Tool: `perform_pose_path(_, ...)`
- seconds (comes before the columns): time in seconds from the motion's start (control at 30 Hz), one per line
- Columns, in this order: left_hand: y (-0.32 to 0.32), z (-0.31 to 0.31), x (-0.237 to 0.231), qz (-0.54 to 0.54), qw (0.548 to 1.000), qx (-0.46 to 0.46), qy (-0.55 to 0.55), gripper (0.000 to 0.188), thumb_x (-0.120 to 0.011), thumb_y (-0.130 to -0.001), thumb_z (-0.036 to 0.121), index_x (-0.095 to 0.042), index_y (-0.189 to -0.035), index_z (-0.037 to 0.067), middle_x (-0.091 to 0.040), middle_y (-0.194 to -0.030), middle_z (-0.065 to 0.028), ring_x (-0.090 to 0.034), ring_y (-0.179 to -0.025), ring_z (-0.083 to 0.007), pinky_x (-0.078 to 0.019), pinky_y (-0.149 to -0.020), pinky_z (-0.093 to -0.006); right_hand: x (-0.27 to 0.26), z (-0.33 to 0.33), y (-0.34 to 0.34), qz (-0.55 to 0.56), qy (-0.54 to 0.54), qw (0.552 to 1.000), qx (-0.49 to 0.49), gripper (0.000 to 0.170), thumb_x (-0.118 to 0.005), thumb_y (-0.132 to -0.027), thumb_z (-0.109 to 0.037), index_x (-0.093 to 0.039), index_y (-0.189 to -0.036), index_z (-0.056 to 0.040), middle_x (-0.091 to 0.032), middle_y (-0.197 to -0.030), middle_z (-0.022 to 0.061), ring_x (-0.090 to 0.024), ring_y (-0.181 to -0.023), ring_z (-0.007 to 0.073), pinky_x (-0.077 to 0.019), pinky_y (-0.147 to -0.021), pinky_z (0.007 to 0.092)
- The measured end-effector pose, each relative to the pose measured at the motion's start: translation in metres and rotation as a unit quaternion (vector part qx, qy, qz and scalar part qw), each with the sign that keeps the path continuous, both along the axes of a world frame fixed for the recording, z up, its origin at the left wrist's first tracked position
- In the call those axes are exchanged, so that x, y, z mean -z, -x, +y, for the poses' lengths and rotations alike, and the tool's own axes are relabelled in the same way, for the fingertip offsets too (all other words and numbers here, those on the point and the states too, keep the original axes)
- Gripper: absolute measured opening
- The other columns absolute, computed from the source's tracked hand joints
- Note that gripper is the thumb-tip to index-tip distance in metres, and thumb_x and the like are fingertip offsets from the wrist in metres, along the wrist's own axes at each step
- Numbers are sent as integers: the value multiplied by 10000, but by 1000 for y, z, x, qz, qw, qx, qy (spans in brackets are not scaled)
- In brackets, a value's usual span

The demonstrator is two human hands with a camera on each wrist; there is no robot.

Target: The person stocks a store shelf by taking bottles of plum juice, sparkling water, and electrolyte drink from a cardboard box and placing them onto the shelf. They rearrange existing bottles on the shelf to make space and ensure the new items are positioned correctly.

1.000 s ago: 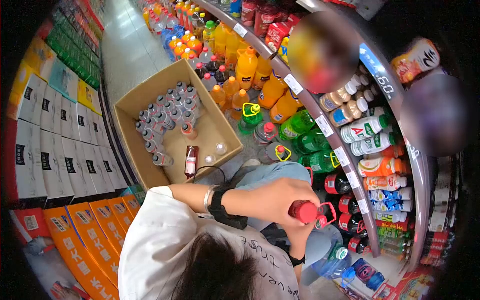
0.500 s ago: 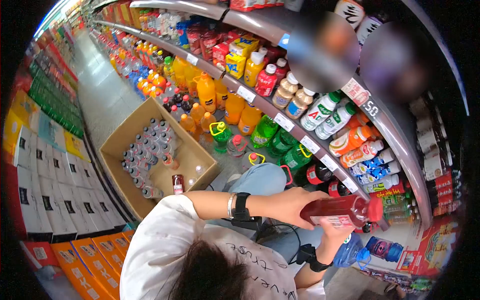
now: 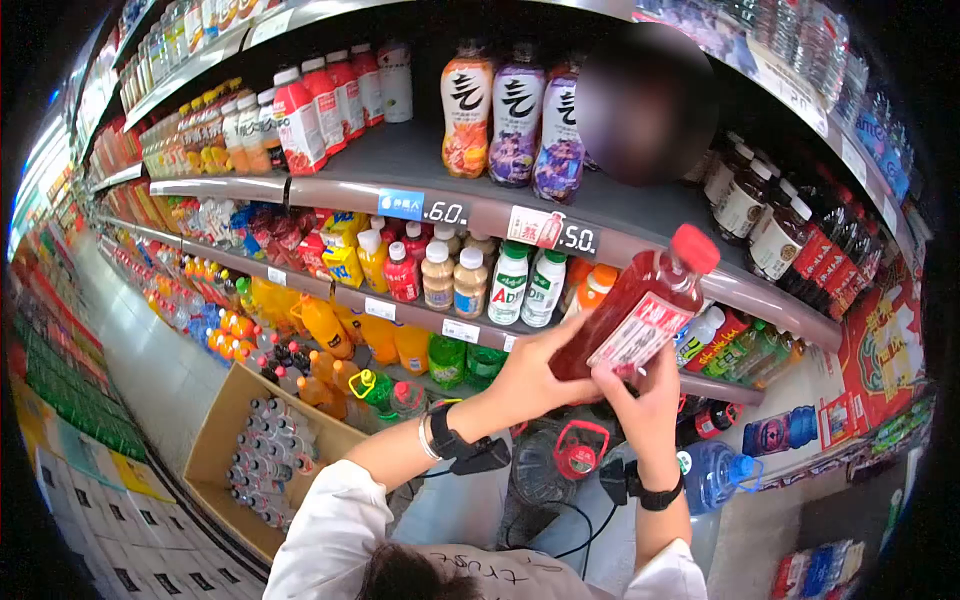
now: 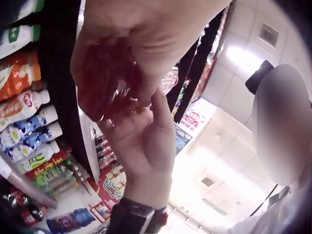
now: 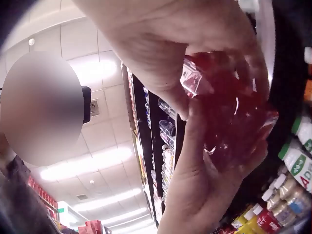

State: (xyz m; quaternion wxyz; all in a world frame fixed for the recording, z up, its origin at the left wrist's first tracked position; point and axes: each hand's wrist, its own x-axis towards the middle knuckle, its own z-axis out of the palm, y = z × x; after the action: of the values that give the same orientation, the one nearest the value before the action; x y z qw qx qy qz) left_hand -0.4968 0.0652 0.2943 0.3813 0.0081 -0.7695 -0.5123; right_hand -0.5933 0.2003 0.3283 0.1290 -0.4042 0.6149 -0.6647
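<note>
A bottle of dark red drink [image 3: 640,320] with a red cap and a white-and-red label is held up in both hands, tilted with its cap to the upper right in the head view. My left hand [image 3: 535,375] grips its lower left side. From the right, my right hand [image 3: 645,405] holds the lower part, thumb at the label. Up close in the left wrist view, the red bottle base [image 4: 109,83] sits between both palms. Fingers wrap round the bottle [image 5: 229,107] in the right wrist view too.
Behind the bottle runs a drinks shelf with a price rail [image 3: 480,220] and several tall bottles [image 3: 517,115]. An open cardboard box [image 3: 215,420] with small bottles stands on the floor at left. Large jugs [image 3: 710,475] stand near the knees. Stacked cartons [image 3: 90,530] line the left.
Both hands have raised the red bottle from near the lap toward the shelf front, turning its label into view. The head view has tilted up toward the shelves.
</note>
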Motion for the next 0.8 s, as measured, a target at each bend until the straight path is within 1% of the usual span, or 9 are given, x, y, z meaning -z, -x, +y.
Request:
perform_pose_path(0.03,5,-4,-7,8,999,-26,32,816,-833,-732,173,-432,-1424,13,-649,-1195,-204,-670,-1064,-256,-517,-908,-353,-5,-8,5,2,13,1000,4,691,-786,-772,-53,-391,-1335,20,-622,-1177,135,-641,-1053,196,-537,-891,338)
perform_pose_path(0.13,26,-18,-22,45,990,-75,106,817,-820,-725,139,-428,-1435,36,-614,-1239,-227,-635,-1122,-329,-506,-927,-380,-23,-33,14,79,46,995,46,729,-815,-745,-78,-386,-1326,21,-603,-1198,154,-631,-1072,218,-545,-880,356)
perform_pose_path(0.27,46,-28,-40,89,982,-121,110,800,-759,-716,9,-424,-1442,28,-592,-1276,-224,-612,-1149,-339,-496,-933,-378,-38,-60,45,161,60,978,115,843,-901,-622,-253,-435,-1273,10,-671,-1084,180,-682,-979,254,-543,-853,378)
perform_pose_path(0.33,62,-41,-32,108,982,-119,103,774,-760,-723,-2,-444,-1430,21,-583,-1295,-215,-585,-1184,-346,-471,-976,-383,-53,-66,53,183,63,973,128,800,-892,-608,-254,-469,-1238,-3,-683,-1060,171,-689,-969,252,-542,-847,375)
perform_pose_path(0.43,68,-50,-32,124,969,-130,168,706,-734,-763,-2,-464,-1415,14,-517,-1383,-207,-531,-1248,-360,-437,-1023,-401,-61,-78,74,155,82,976,132,786,-889,-593,-273,-489,-1217,-12,-694,-1036,159,-697,-954,271,-540,-838,372)
perform_pose_path(0.47,64,-53,-36,122,943,-160,266,674,-701,-785,-41,-469,-1416,8,-481,-1420,-200,-518,-1281,-306,-465,-1007,-394,-65,-80,83,168,80,971,151,781,-890,-590,-281,-496,-1208,-12,-694,-1039,164,-697,-955,275,-539,-841,375)
perform_pose_path(0.5,63,-53,-36,96,953,-145,247,649,-707,-793,5,-486,-1403,16,-468,-1440,-188,-483,-1308,-346,-381,-1087,-431,-69,-82,91,181,77,966,169,776,-891,-587,-289,-503,-1199,-11,-693,-1041,170,-697,-957,280,-538,-844,378)
perform_pose_path(0.6,68,-59,-30,78,942,-155,289,573,-694,-810,65,-536,-1361,43,-481,-1437,-152,-428,-1344,-353,-284,-1139,-476,-79,-92,114,208,70,954,202,755,-896,-577,-298,-527,-1164,1,-691,-1041,177,-693,-963,299,-535,-854,382)
perform_pose_path(0.8,72,-72,-20,13,901,-236,363,539,-687,-821,121,-563,-1346,106,-475,-1446,-132,-384,-1378,-343,-185,-1158,-541,-102,-112,153,269,17,931,247,782,-893,-528,-348,-533,-1098,48,-691,-988,229,-692,-935,352,-546,-836,401)
